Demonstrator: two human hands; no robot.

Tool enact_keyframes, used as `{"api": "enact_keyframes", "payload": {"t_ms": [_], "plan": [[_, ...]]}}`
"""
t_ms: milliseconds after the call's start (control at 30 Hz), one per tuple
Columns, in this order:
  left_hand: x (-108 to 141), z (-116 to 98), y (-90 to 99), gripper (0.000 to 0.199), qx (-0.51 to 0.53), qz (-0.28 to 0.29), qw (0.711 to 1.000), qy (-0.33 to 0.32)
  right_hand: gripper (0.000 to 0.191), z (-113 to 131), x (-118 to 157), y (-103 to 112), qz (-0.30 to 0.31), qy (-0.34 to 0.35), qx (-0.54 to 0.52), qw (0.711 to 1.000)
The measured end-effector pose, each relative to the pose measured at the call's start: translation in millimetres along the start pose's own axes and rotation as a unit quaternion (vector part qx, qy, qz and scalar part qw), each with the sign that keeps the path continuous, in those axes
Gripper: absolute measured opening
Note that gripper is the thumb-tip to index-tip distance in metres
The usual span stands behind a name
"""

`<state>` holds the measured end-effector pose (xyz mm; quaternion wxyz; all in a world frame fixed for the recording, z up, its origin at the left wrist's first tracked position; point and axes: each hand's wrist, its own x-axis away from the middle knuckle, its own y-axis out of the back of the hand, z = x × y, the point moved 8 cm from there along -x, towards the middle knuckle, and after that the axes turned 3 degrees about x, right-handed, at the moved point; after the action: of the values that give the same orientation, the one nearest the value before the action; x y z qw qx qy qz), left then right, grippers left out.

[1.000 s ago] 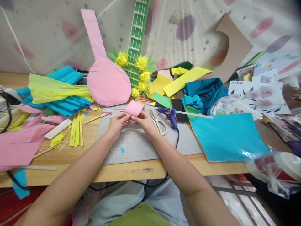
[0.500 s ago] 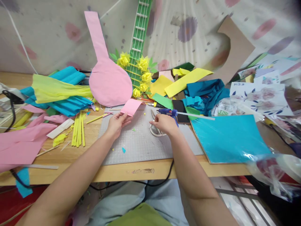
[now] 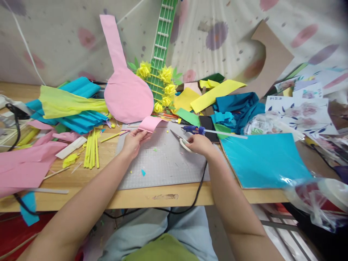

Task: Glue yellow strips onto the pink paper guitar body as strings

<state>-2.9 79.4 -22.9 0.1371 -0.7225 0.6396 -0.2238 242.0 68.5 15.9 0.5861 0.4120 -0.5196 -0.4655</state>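
Observation:
My left hand (image 3: 135, 142) pinches a strip of pink paper (image 3: 151, 123) at its near edge, which looks rolled into a thin tube; the far end curls up. Over the right part of the grey cutting mat (image 3: 160, 163), my right hand (image 3: 201, 145) has its fingers on the white handles of a pair of scissors (image 3: 181, 139), blades pointing to the upper left. Just beyond that hand lies a blue hot glue gun (image 3: 193, 129) with a long glue stick out of its back. Behind the left hand leans a pink paper guitar shape (image 3: 129, 94).
A green paper guitar (image 3: 160, 47) with yellow flowers stands at the back. Yellow paper tubes (image 3: 91, 150) and crepe paper (image 3: 73, 105) lie left. A dark phone (image 3: 208, 128) and a blue sheet (image 3: 266, 159) are on the right. A black cord (image 3: 199, 188) hangs over the table edge.
My right hand has shifted slightly right, and the scissors have turned in it so their blades now point to the upper left. The left hand stays nearly still with the pink paper.

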Motion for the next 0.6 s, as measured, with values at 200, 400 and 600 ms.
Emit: {"api": "enact_keyframes", "payload": {"t_ms": [200,400,600], "plan": [[0,-2,-2.2,0.016,0.007,0.004,1.000,0.000,0.026,-8,13,-5,-0.019,0.094,-0.208,0.974],[-1,-2,-1.8,0.018,-0.007,0.017,1.000,-0.002,0.040,4,20,1,-0.081,0.125,-0.211,0.966],[0,1,-4.3,0.019,-0.009,0.035,0.999,0.000,0.048,33,20,-2,-0.032,0.178,-0.152,0.972]]}}
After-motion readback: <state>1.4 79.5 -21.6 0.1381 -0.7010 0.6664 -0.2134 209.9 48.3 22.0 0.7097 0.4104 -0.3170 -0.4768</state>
